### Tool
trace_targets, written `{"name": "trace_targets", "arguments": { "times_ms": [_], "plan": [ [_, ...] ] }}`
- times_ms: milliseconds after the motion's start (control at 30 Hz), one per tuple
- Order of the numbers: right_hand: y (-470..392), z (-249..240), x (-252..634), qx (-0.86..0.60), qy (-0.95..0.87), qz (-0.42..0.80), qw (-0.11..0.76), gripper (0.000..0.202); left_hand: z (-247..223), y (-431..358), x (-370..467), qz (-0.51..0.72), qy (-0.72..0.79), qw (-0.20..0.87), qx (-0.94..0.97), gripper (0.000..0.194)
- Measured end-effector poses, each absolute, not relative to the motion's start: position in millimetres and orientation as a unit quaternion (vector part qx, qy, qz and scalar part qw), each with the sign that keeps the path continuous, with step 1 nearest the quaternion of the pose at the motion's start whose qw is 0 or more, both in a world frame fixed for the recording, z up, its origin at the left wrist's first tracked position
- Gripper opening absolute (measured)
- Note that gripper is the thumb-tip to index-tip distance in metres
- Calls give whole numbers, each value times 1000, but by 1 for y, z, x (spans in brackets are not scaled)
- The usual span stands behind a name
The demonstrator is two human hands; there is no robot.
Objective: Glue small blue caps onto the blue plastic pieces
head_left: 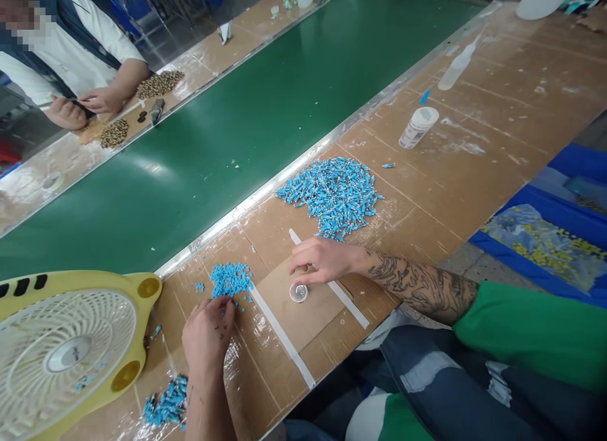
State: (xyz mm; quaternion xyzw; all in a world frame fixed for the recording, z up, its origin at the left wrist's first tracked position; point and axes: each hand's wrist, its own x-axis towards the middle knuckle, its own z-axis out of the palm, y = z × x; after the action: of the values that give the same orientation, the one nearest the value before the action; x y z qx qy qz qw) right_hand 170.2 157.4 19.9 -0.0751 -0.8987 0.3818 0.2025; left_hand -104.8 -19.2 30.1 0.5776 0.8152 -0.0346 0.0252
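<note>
Disc [298, 293] lying on cardboard sheet [310, 327]; large pile [339, 194] sitting toward 1 o'clock, small-piece pile [231, 279] toward 9, fan [71, 354] resting beyond.

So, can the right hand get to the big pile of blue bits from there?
Probably yes. The right hand is by the small round dish, with the big pile of blue bits just beyond it, and nothing seems to stand between hand and pile.

Tiny blue pieces [231, 278] in a loose heap near a round silvery disc [298, 293]
</note>
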Motion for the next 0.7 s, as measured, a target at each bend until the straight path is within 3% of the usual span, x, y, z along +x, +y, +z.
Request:
{"name": "trace_targets", "arguments": {
  "times_ms": [400,700],
  "plan": [
    [161,21,172,-80,-900,382,195,21,51,-5,-100,-131,850,143,490,36],
    [162,21,172,-80,-898,391,184,21,63,9,-98,-241,814,159,504,38]
  ]
}}
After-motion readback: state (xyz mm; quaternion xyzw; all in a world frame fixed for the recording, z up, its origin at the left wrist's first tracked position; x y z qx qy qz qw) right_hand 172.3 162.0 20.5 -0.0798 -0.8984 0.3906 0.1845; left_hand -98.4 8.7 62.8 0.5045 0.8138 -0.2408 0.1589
